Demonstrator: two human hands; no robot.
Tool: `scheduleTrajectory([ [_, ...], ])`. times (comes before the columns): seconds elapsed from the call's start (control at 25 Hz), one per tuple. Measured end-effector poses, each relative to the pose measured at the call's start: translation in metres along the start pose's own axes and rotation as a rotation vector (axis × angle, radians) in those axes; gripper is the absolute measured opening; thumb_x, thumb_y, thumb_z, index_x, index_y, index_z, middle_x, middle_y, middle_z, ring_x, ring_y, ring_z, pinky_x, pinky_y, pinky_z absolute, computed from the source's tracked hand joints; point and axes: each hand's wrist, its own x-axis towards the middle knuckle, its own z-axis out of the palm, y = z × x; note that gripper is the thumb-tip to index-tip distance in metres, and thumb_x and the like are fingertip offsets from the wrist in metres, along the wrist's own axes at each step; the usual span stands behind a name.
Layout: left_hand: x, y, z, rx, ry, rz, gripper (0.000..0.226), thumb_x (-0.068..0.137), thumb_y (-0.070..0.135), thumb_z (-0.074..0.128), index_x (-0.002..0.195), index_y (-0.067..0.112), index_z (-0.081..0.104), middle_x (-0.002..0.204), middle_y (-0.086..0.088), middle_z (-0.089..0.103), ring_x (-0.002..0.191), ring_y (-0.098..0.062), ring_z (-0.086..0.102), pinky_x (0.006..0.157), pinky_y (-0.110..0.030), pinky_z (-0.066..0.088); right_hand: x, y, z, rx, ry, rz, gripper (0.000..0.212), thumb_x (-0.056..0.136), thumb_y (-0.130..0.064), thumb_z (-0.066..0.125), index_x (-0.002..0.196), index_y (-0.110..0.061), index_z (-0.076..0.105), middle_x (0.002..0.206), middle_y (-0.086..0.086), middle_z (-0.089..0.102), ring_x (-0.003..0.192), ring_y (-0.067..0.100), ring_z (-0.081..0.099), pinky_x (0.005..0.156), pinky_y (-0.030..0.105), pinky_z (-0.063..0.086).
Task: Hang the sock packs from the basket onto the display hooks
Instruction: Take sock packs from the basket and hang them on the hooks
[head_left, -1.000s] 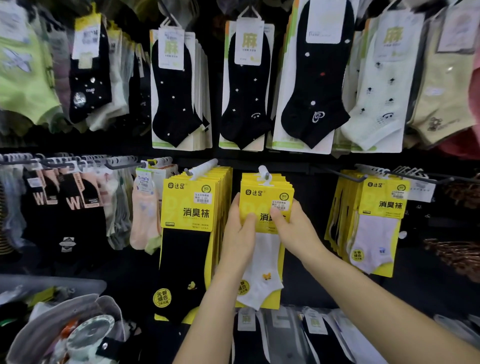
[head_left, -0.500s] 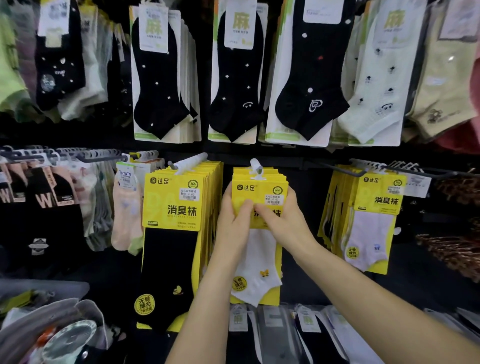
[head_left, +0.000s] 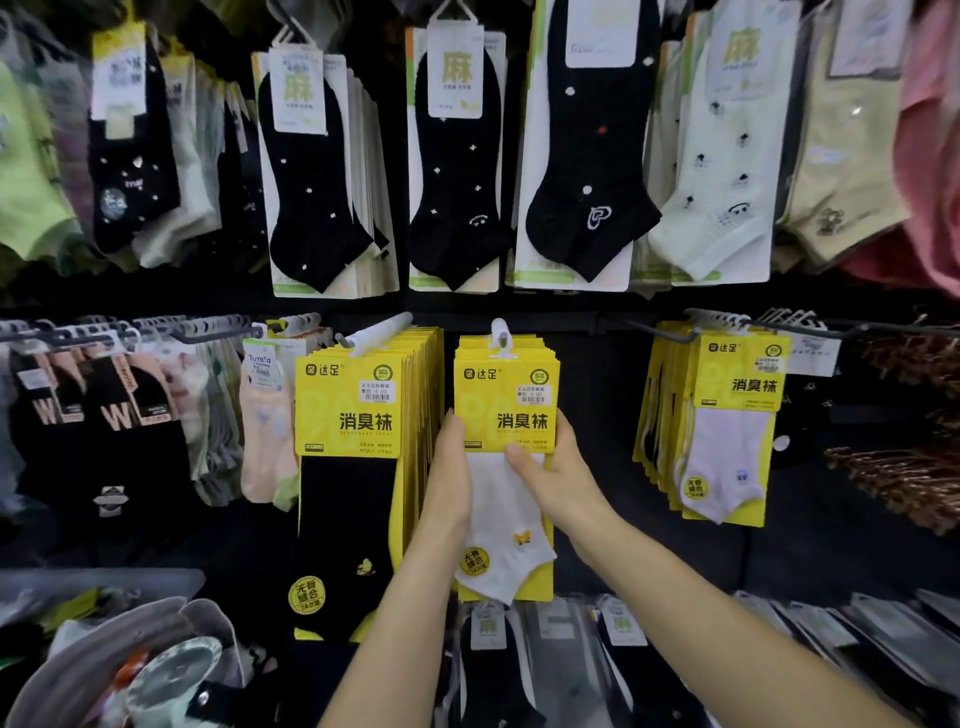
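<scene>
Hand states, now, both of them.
Left hand: against the left edge of the white sock pack; grip cannot be told.
Right hand: pinching the same pack.

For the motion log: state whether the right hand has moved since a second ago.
Yes. Against the hook, the right hand has slid down the white-sock pack; its thumb now sits at the yellow header's lower edge.
</scene>
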Motion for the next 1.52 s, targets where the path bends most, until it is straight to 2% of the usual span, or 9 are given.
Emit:
scheduleTrajectory([
  [0.36, -0.032, -0.021, -0.018, 0.258, 0.104, 0.011, 0.053, 0.098, 0.038, 0.027, 0.133, 0.000, 0.038, 0.138, -0.021, 0.046, 0.129, -0.037, 0.041, 0.109, -0.055, 0.032, -0.038, 0.003, -0.011, -0.005, -0.028, 0.055, 0.059, 0.090, -0.023, 0.059, 0.141, -0.020, 0.029, 0.133, -0.009, 0.047, 0.116, 0.006, 0.049, 0.093, 0.020, 0.040],
  [0.48, -0.072, -0.031, -0.020, 0.318, 0.115, 0.064, 0.036, 0.099, 0.031, 0.030, 0.124, 0.014, 0.050, 0.131, 0.007, 0.049, 0.124, -0.017, 0.042, 0.105, -0.033, 0.033, -0.092, 0.039, -0.037, -0.028, -0.036, 0.173, 0.069, 0.090, -0.027, 0.059, 0.147, -0.019, 0.021, 0.148, 0.005, 0.033, 0.136, 0.017, 0.035, 0.106, 0.030, 0.033],
  [0.64, -0.159, -0.103, -0.041, 0.411, 0.112, -0.102, 0.050, 0.098, 0.043, 0.034, 0.144, 0.024, 0.030, 0.132, 0.019, 0.033, 0.122, 0.005, 0.029, 0.096, -0.014, 0.023, -0.186, 0.118, -0.084, -0.197, -0.127, 0.374, 0.056, 0.090, -0.030, 0.057, 0.140, -0.017, 0.034, 0.128, 0.001, 0.045, 0.123, 0.019, 0.046, 0.097, 0.030, 0.039],
  [0.8, -0.257, -0.196, -0.067, 0.688, -0.031, -0.387, 0.051, 0.093, 0.025, 0.054, 0.138, 0.008, 0.038, 0.134, -0.004, 0.049, 0.122, -0.017, 0.049, 0.098, -0.027, 0.041, -0.267, 0.191, -0.116, -0.439, -0.258, 0.567, 0.044, 0.090, -0.026, 0.059, 0.128, -0.007, 0.047, 0.109, 0.005, 0.054, 0.096, 0.021, 0.056, 0.087, 0.040, 0.047],
  [0.92, -0.290, -0.225, -0.079, 0.942, -0.232, -0.567, 0.056, 0.092, 0.021, 0.054, 0.141, 0.006, 0.032, 0.144, -0.011, 0.040, 0.121, -0.024, 0.050, 0.090, -0.024, 0.040, -0.310, 0.226, -0.114, -0.582, -0.420, 0.631, 0.042, 0.088, -0.027, 0.062, 0.124, -0.007, 0.052, 0.113, 0.010, 0.060, 0.106, 0.028, 0.060, 0.089, 0.039, 0.048],
  [1.04, -0.299, -0.233, -0.087, 1.061, -0.330, -0.565, 0.053, 0.092, 0.018, 0.052, 0.141, 0.010, 0.034, 0.146, -0.008, 0.039, 0.124, -0.023, 0.048, 0.090, -0.022, 0.039, -0.330, 0.242, -0.096, -0.664, -0.581, 0.643, 0.048, 0.086, -0.035, 0.064, 0.126, -0.012, 0.051, 0.121, 0.008, 0.060, 0.110, 0.023, 0.058, 0.084, 0.029, 0.045],
  [1.16, -0.306, -0.234, -0.091, 1.073, -0.308, -0.572, 0.051, 0.092, 0.020, 0.053, 0.140, 0.012, 0.036, 0.144, -0.007, 0.043, 0.123, -0.023, 0.050, 0.089, -0.023, 0.041, -0.325, 0.245, -0.095, -0.674, -0.457, 0.685, 0.043, 0.086, -0.032, 0.064, 0.123, -0.013, 0.052, 0.119, 0.009, 0.060, 0.107, 0.025, 0.057, 0.080, 0.028, 0.043],
  [1.32, -0.315, -0.245, -0.093, 1.092, -0.315, -0.585, 0.051, 0.092, 0.021, 0.054, 0.139, 0.011, 0.038, 0.144, -0.007, 0.042, 0.127, -0.023, 0.045, 0.096, -0.024, 0.039, -0.317, 0.245, -0.112, -0.954, -0.193, 0.524, 0.055, 0.081, -0.025, 0.068, 0.129, -0.014, 0.043, 0.128, 0.015, 0.044, 0.116, 0.034, 0.045, 0.089, 0.041, 0.043],
  [1.52, -0.317, -0.254, -0.089, 1.108, -0.302, -0.623, 0.051, 0.091, 0.022, 0.054, 0.139, 0.012, 0.038, 0.142, -0.006, 0.044, 0.125, -0.023, 0.047, 0.097, -0.027, 0.039, -0.311, 0.260, -0.125, -1.175, -0.525, 0.464, 0.084, 0.085, -0.031, 0.063, 0.150, -0.018, 0.011, 0.157, 0.007, 0.012, 0.139, 0.032, 0.023, 0.109, 0.041, 0.030],
])
